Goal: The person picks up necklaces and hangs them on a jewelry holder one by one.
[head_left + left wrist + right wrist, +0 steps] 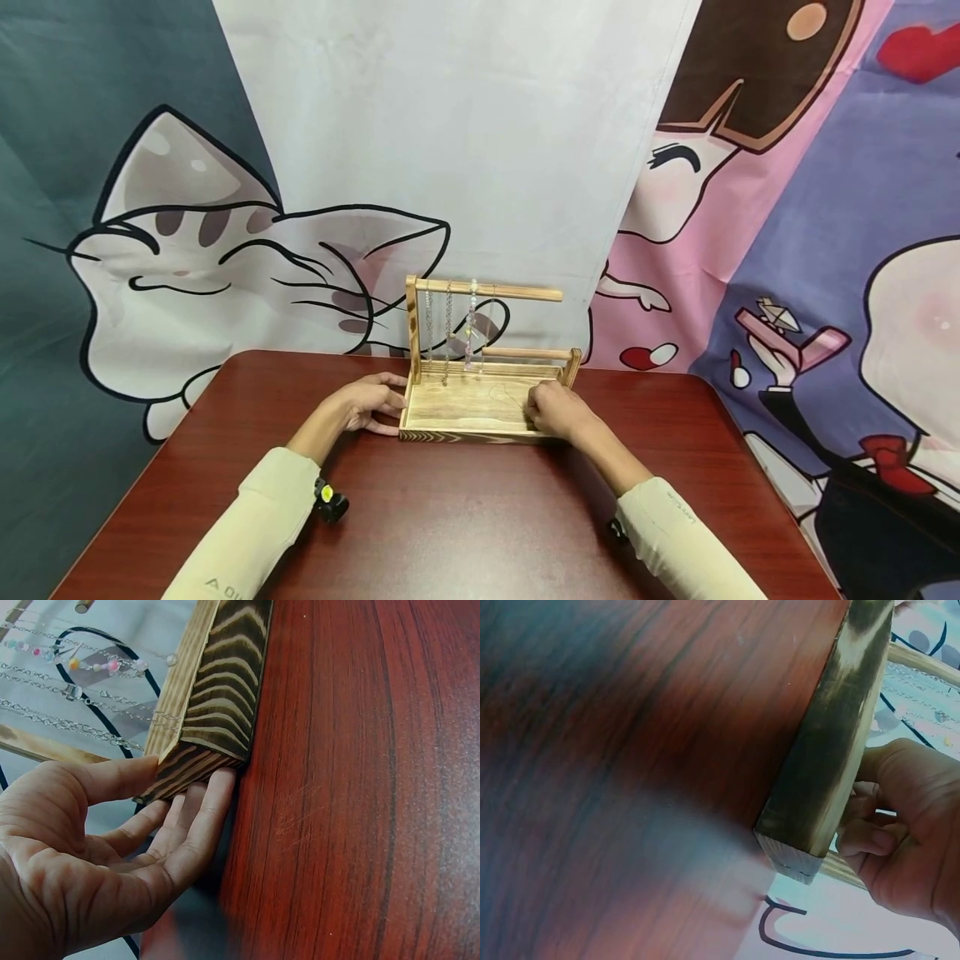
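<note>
A wooden jewelry stand (457,436) with a shallow tray base and two horizontal rods stands on the table. My left hand (97,847) holds its left end, the thumb on the rim and the fingers against the end wall. Inside the tray's right end is my right hand (557,409), its fingers curled down; the front wall partly hides them in the right wrist view. A thin chain necklace (504,393) lies on the tray floor and runs to these fingers. Several necklaces (448,325), some beaded, hang from the upper rod (517,292).
The stand is near the back edge of a reddish-brown table (465,508). Behind it hangs a cartoon-printed cloth (480,125). A lower rod (525,353) spans the tray's right part, held by a short post (573,367).
</note>
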`<move>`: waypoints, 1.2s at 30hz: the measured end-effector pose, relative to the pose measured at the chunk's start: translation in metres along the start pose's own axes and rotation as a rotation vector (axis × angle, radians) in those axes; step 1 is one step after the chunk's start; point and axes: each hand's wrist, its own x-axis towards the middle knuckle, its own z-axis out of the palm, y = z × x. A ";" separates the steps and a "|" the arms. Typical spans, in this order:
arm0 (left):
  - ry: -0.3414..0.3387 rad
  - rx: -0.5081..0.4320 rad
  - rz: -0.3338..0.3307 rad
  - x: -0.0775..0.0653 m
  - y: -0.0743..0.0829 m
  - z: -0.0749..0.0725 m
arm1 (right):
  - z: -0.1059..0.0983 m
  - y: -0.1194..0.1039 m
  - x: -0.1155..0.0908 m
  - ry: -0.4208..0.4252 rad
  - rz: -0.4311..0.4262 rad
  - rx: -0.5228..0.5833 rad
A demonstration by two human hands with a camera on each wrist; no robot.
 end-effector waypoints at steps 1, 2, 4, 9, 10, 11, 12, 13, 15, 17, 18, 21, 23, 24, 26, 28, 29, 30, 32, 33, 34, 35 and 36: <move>0.001 0.001 0.001 0.000 -0.001 0.000 | -0.004 -0.005 -0.001 0.004 -0.007 0.005; 0.002 -0.001 0.001 0.001 -0.002 0.000 | -0.004 -0.007 -0.001 0.013 -0.017 0.008; 0.005 -0.004 0.000 0.002 -0.003 0.001 | 0.006 0.002 0.002 0.051 -0.050 -0.005; 0.003 -0.005 0.002 0.002 -0.003 0.002 | 0.027 0.014 0.011 0.075 -0.054 -0.074; 0.003 -0.007 -0.001 0.001 -0.003 0.002 | 0.030 0.014 0.013 0.061 -0.037 -0.087; 0.001 -0.006 0.000 0.001 -0.002 0.002 | 0.036 0.018 0.016 0.058 -0.034 -0.104; -0.002 -0.004 0.001 0.000 -0.002 0.001 | 0.043 0.024 0.018 0.065 -0.035 -0.121; -0.003 -0.001 0.001 0.000 -0.001 0.001 | 0.053 0.031 0.023 0.065 -0.028 -0.114; -0.006 0.003 0.002 -0.002 0.000 0.000 | 0.060 0.035 0.026 0.061 -0.012 -0.126; -0.010 0.009 0.006 -0.003 0.001 0.000 | 0.062 0.034 0.026 0.044 0.015 -0.122; -0.008 0.008 0.005 -0.003 0.001 0.000 | 0.063 0.034 0.025 0.035 0.031 -0.131; -0.009 0.006 0.003 -0.003 0.001 0.000 | 0.052 0.026 0.022 -0.028 0.065 -0.169; -0.008 0.003 0.000 -0.003 0.001 0.000 | 0.035 0.013 0.018 -0.060 0.071 -0.180; -0.008 0.003 -0.001 -0.002 0.001 0.000 | 0.030 0.009 0.017 -0.067 0.069 -0.183; -0.008 0.003 0.000 -0.002 0.000 0.000 | 0.021 0.003 0.017 -0.065 0.055 -0.165; -0.006 0.001 0.001 -0.003 0.000 0.000 | 0.020 0.003 0.019 -0.058 0.039 -0.143; -0.009 0.004 0.006 -0.003 0.000 0.000 | 0.027 0.009 0.023 -0.046 0.032 -0.135; -0.009 0.004 0.007 -0.003 0.000 0.000 | 0.030 0.011 0.025 -0.032 0.022 -0.147; -0.011 0.001 0.010 -0.004 0.000 0.000 | 0.035 0.013 0.026 -0.013 -0.001 -0.156; -0.012 0.001 0.011 -0.004 0.000 0.000 | 0.032 0.008 0.027 -0.011 -0.005 -0.159; -0.013 0.001 0.011 -0.004 0.000 0.000 | 0.026 0.000 0.026 -0.013 -0.005 -0.152; -0.015 0.001 0.012 -0.004 0.000 0.000 | 0.021 -0.008 0.025 -0.019 0.001 -0.146; -0.012 0.000 0.011 -0.004 0.000 0.000 | 0.014 -0.017 0.024 -0.038 0.008 -0.136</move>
